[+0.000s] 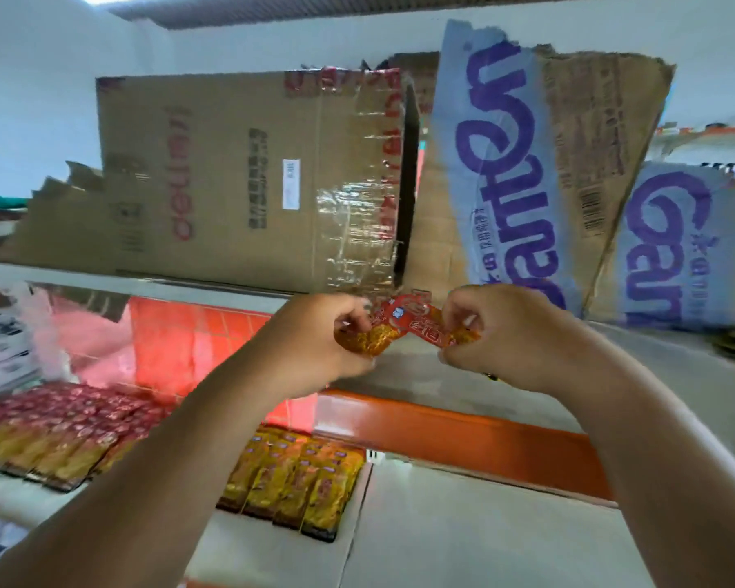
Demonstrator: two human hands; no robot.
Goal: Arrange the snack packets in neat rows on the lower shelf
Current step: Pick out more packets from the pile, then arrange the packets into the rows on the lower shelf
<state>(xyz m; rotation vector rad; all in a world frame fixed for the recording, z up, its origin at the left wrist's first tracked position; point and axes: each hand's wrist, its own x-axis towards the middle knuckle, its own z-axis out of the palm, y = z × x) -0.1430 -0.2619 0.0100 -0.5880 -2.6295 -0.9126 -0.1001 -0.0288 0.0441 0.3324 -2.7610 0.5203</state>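
Observation:
Both my hands hold a small bunch of red and gold snack packets (408, 322) in front of me, at the height of the upper shelf. My left hand (319, 341) grips the left end and my right hand (501, 333) pinches the right end. Below, on the white lower shelf (463, 524), a block of yellow and red packets (293, 481) lies in neat rows. A larger block of red and gold packets (56, 430) lies in rows further left. My forearms cover part of both blocks.
Flattened brown cardboard boxes (247, 180) lean on the upper shelf, one with a blue and purple printed panel (510, 163). An orange shelf edge strip (463, 435) runs below my hands. Orange tiled wall (196, 345) shows behind the lower shelf.

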